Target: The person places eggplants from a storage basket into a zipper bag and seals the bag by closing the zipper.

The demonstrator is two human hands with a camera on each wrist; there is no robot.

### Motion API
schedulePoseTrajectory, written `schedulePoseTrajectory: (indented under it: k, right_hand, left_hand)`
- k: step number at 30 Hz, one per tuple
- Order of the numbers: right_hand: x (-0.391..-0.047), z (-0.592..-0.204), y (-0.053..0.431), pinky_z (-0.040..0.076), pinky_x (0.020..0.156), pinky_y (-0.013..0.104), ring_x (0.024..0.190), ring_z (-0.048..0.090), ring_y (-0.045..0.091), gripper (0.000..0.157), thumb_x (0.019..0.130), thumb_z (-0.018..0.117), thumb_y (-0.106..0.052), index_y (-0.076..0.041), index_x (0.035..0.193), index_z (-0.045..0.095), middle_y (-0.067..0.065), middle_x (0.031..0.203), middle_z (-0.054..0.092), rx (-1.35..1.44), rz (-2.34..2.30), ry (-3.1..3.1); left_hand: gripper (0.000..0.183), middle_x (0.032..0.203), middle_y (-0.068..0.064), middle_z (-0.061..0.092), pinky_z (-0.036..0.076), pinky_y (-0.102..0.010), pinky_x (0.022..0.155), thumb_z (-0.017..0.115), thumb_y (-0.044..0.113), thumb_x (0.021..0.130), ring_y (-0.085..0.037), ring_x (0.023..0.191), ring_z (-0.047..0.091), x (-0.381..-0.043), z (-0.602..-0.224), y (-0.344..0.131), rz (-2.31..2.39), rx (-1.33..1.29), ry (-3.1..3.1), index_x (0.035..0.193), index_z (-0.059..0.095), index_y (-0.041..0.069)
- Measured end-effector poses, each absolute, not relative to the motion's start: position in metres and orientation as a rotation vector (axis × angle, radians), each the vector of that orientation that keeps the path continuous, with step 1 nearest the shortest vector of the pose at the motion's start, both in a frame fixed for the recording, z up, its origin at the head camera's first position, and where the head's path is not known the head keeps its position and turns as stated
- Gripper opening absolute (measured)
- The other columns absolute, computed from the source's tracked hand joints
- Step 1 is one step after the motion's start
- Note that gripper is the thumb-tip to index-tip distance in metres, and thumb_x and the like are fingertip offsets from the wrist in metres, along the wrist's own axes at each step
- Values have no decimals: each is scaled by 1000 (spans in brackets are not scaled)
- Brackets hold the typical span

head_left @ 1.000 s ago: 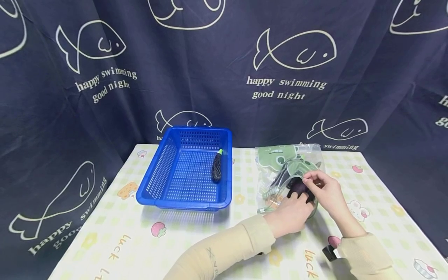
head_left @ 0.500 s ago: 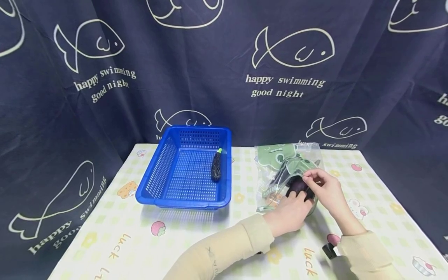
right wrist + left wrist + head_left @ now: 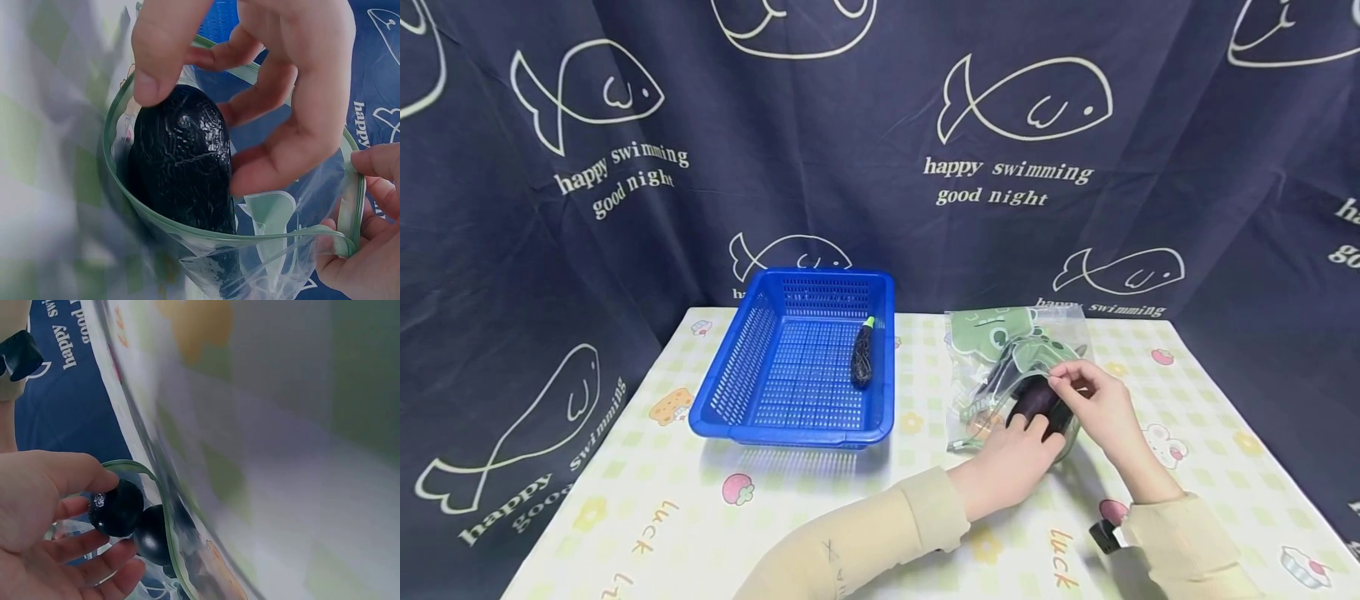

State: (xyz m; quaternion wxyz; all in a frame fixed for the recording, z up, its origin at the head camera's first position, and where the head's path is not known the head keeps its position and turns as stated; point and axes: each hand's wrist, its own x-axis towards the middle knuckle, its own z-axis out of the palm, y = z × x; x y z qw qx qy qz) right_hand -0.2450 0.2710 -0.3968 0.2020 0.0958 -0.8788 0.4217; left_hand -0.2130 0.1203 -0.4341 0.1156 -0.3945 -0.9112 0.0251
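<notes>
My left hand grips a dark purple eggplant by its rounded end, at the mouth of a clear zip bag with a green cartoon print. Glossy, wrinkled skin shows on that eggplant in the right wrist view, where its far end is still inside the bag. Thumb and fingers of my right hand pinch the bag's green-edged rim. Beside the gripped eggplant, a second dark round end shows inside the bag in the left wrist view.
A blue perforated basket stands left of the bag. Along its right wall lies a dark eggplant with a bright green end. Behind the patterned table hangs a navy curtain.
My left hand has drawn back slightly towards the lower left, and more of the eggplant shows at the bag's mouth. My right hand stays on the rim. The view has shifted a little.
</notes>
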Motion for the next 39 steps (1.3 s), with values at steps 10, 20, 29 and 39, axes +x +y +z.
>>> schedulePoseTrajectory:
  k: [10, 20, 29, 39]
  right_hand:
    - [-244, -399, 270, 43, 62, 8, 66, 53, -4, 8, 85, 68, -8, -5, 93, 67, -7, 72, 59, 261, 1183, -2445]
    - [-242, -394, 267, 43, 63, 8, 66, 54, -4, 7, 86, 66, -6, -2, 92, 66, -9, 72, 58, 276, 1195, -2440]
    - [-244, -397, 270, 43, 64, 8, 67, 54, -4, 8, 87, 66, -10, -4, 92, 66, -12, 73, 57, 253, 1201, -2450]
    - [-245, -397, 272, 44, 64, 7, 67, 54, -5, 7, 87, 66, -9, -4, 91, 66, -13, 72, 57, 281, 1183, -2443]
  left_hand:
    - [23, 108, 4, 47, 48, -26, 69, 55, 36, 93, -13, 88, 49, -210, -438, 117, 115, -1158, -2633, 114, 49, 27]
    - [24, 106, 4, 47, 45, -25, 64, 60, 35, 91, -13, 85, 48, -212, -437, 119, 103, -1138, -2620, 110, 49, 25]
    - [22, 105, 4, 47, 41, -20, 54, 59, 32, 92, -11, 82, 46, -217, -435, 125, 113, -1138, -2619, 110, 50, 25]
    - [27, 111, 4, 49, 46, -20, 60, 56, 32, 93, -12, 87, 47, -226, -436, 135, 169, -1090, -2602, 119, 52, 26]
